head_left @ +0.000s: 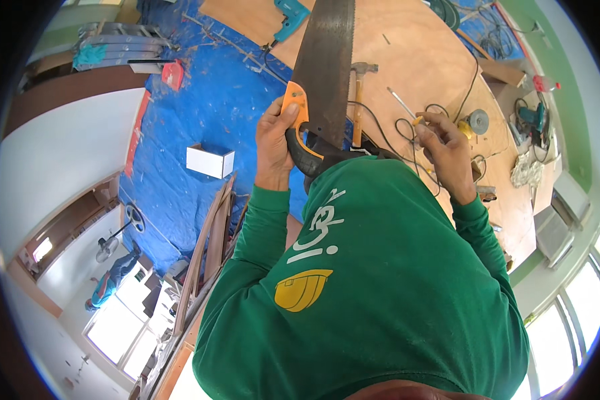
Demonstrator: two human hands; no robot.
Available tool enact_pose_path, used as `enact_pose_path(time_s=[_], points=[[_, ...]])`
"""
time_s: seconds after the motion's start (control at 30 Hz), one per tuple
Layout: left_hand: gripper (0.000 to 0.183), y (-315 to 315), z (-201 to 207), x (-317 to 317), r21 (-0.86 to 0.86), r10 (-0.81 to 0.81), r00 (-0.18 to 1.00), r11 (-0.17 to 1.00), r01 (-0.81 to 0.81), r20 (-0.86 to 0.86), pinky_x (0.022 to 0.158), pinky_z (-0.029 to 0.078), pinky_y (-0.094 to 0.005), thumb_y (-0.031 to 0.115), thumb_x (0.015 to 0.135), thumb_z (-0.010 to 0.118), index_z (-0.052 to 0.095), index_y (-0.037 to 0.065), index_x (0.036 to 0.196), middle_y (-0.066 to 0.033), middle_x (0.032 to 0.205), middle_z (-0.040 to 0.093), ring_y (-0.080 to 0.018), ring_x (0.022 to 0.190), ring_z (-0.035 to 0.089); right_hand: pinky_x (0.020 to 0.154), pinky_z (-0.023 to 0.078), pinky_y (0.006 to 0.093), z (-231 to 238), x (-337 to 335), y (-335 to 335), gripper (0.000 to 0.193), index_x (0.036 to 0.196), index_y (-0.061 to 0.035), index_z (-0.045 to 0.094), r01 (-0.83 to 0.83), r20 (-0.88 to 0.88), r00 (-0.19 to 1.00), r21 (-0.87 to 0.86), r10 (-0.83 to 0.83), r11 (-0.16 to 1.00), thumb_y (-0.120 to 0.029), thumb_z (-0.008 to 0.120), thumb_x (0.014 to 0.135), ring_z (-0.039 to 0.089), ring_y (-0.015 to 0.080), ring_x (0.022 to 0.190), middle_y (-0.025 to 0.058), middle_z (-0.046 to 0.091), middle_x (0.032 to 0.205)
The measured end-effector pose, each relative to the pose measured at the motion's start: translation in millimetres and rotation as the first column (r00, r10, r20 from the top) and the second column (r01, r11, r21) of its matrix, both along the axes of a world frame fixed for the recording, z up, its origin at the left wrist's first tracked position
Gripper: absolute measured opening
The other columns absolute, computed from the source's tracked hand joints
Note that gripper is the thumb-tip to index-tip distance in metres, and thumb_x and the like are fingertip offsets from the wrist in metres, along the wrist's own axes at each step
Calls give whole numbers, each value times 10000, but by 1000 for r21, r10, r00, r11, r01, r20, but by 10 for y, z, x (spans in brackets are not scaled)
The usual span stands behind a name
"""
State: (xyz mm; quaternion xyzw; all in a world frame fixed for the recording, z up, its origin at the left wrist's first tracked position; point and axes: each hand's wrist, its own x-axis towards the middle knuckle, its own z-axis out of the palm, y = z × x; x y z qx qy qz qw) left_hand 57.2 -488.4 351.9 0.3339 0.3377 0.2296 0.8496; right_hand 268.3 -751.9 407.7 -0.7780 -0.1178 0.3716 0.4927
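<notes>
My left hand [272, 143] is closed around the orange and black handle of a handsaw [323, 60]. Its wide, dark blade points away from me over the plywood [407, 40], teeth to the right. My right hand [447, 152] is closed, thumb and fingers on the yellow end of what looks like a screwdriver [400, 102]; its thin metal shaft points away and to the left. Between the two hands lies a claw hammer [358, 100] with a wooden handle, partly behind the saw. Just right of my right hand sits a yellow angle grinder [473, 125] with a grey disc.
Black cables [380, 130] loop over the plywood. A teal power drill [290, 20] lies at its far left and another teal power tool [532, 119] at the right. Blue tarp [173, 120] covers the floor, with a white box [210, 162]. A person [113, 280] is beyond, at left.
</notes>
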Motion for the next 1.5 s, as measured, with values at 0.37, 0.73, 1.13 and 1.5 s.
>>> enact_pose_path(time_s=[0.37,0.73,1.13,1.5], points=[[389,-154,33,59,46,-31,998,998,34,-56,687,612,-249,187,1105,699,668,-58,1406,-108,1143,771,-132,879,736,741,586,329,529,-175,371,372,1304,-31,748,-363,608,763,120,221,924,-67,825,942,740,223,806,161,775,1004],[398,-265,175,85,116,-37,989,992,54,-142,583,530,-213,203,1092,738,700,-40,1405,-69,1076,769,-71,754,655,593,434,273,-361,134,640,354,921,-81,613,255,-292,943,332,-158,908,-330,855,990,555,101,661,20,615,772],[412,-329,321,115,185,-70,980,977,105,-186,586,516,-209,166,1084,740,689,-55,1428,-65,1091,773,-60,760,644,613,488,274,-418,42,822,382,905,-51,622,111,-164,984,262,-70,959,-311,897,959,591,91,671,7,637,764],[427,-442,231,107,220,-29,971,972,84,-239,592,505,-215,169,1067,759,695,-59,1422,-73,1061,765,-73,694,613,682,534,364,89,-177,620,308,1180,29,675,-166,517,851,95,93,982,-245,747,1059,689,240,746,171,719,887]])
